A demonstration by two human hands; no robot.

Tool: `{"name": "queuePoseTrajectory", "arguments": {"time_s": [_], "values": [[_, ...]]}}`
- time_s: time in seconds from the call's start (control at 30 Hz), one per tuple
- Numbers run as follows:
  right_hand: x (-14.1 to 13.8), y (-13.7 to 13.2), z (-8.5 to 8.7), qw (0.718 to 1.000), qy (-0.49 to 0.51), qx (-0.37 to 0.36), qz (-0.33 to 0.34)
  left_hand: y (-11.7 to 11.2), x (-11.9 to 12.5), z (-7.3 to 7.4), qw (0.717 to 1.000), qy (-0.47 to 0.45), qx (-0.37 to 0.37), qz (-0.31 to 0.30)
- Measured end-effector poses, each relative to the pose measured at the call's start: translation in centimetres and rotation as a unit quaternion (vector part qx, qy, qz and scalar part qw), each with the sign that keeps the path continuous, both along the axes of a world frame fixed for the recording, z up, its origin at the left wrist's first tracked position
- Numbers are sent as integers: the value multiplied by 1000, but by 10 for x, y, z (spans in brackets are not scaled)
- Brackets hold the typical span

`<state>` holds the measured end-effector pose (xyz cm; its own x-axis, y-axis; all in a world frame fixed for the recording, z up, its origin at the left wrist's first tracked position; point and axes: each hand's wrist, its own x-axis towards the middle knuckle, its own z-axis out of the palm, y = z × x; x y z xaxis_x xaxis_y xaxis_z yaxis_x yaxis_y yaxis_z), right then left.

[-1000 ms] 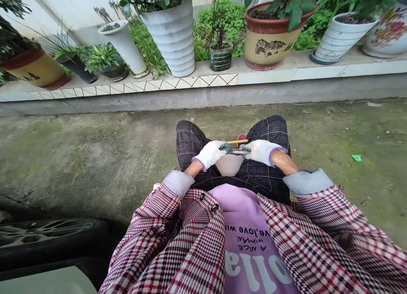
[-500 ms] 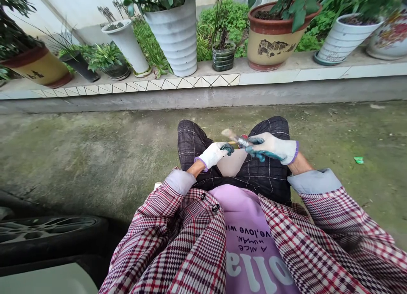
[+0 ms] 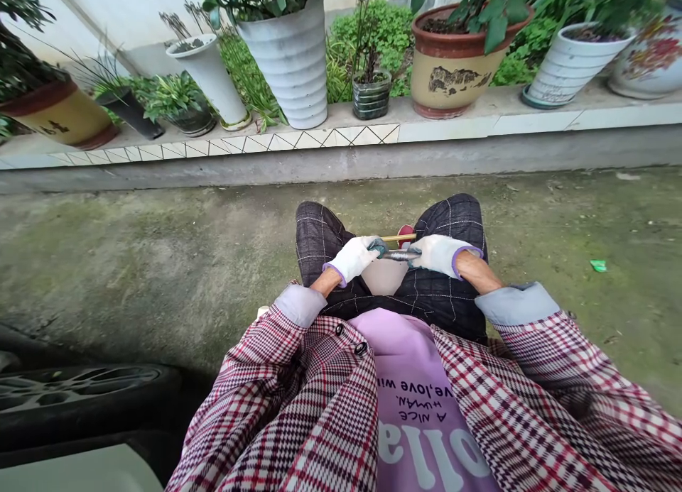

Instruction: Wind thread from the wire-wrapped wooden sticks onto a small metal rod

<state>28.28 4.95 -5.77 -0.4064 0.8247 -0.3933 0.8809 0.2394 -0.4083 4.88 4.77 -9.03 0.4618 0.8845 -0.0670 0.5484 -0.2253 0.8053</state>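
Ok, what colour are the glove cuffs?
Purple on left hand and right hand; clearest in the head view.

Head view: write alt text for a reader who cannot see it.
A seated person's gloved left hand and right hand grip the ends of a slim grey tool above a pale container in the lap. Ahead lie a concrete yard and a ledge lined with potted plants.

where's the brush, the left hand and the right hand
brush (image 3: 399, 254), head view, its grey metal band
left hand (image 3: 352, 256), head view, back of the glove
right hand (image 3: 440, 252), head view, back of the glove
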Motion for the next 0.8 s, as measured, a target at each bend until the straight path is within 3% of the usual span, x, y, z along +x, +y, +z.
{"name": "queuePoseTrajectory", "arguments": {"time_s": [0.2, 0.3, 0.4, 0.53, 0.6, 0.67, 0.8], "values": [[15, 14, 3, 994, 14, 94, -47, -3, 7, -3, 986, -143, -71, 38], [15, 14, 3, 991, 54, 92, -78, -4, 9, -3, 978, -180, -98, 45], [11, 11, 7, 977, 151, 47, -145, -4, 9, -4, 975, -192, -103, 37], [7, 1, 21, 914, 336, -81, -211, -2, 8, -10, 976, -189, -107, 25], [4, -5, 26, 907, 351, -153, -174, 0, 6, -14, 980, -173, -92, 18], [2, -10, 28, 918, 320, -215, -89, 2, 4, -16, 984, -159, -74, 12], [-6, -17, 16, 946, 213, -234, 71, 5, -1, -10, 994, -103, -34, -34]]}}
